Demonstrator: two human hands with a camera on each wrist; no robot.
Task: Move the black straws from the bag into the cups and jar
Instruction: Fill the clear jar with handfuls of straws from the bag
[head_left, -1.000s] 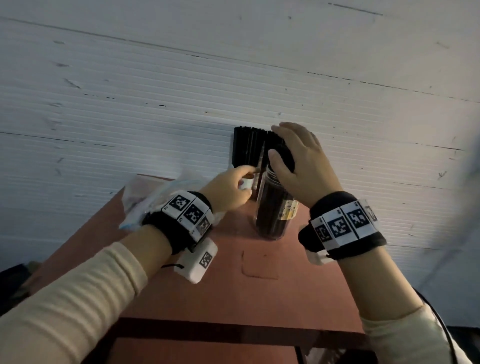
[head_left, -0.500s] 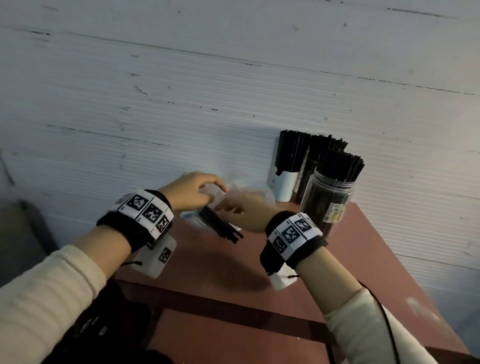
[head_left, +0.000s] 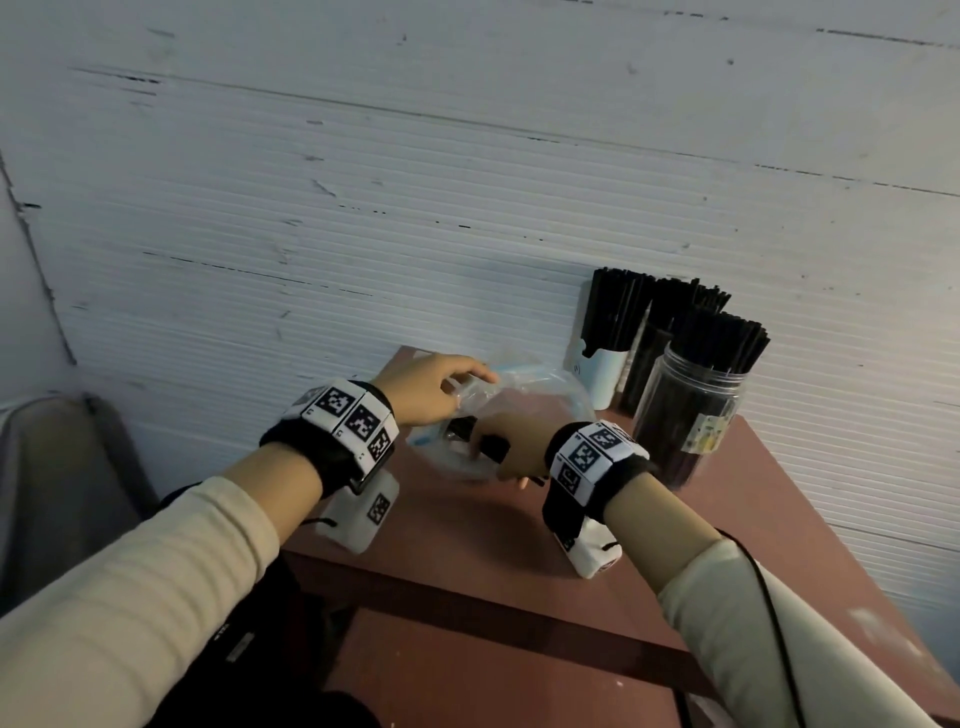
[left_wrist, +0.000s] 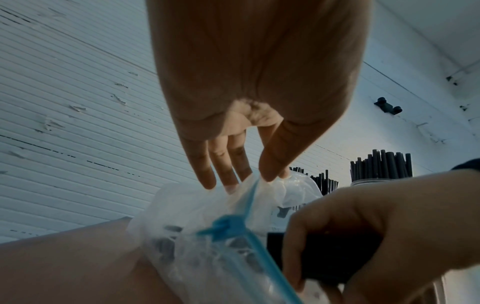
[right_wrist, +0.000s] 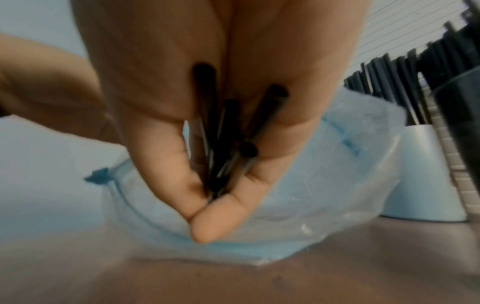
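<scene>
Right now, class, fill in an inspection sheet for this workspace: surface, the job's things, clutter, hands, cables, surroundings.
Surface: reddish-brown table, pushed against the wall.
Job's things: clear bag with a blue zip strip lies on the table; a white cup and a clear jar at the back right both hold black straws; a further straw bunch stands between them, its container hidden.
Clutter: nothing seen.
Hands: left hand pinches the bag's rim; right hand grips a bunch of black straws at the bag's mouth.
Cables: thin black cable along the right sleeve.
Surroundings: white ribbed wall, scuffed.
</scene>
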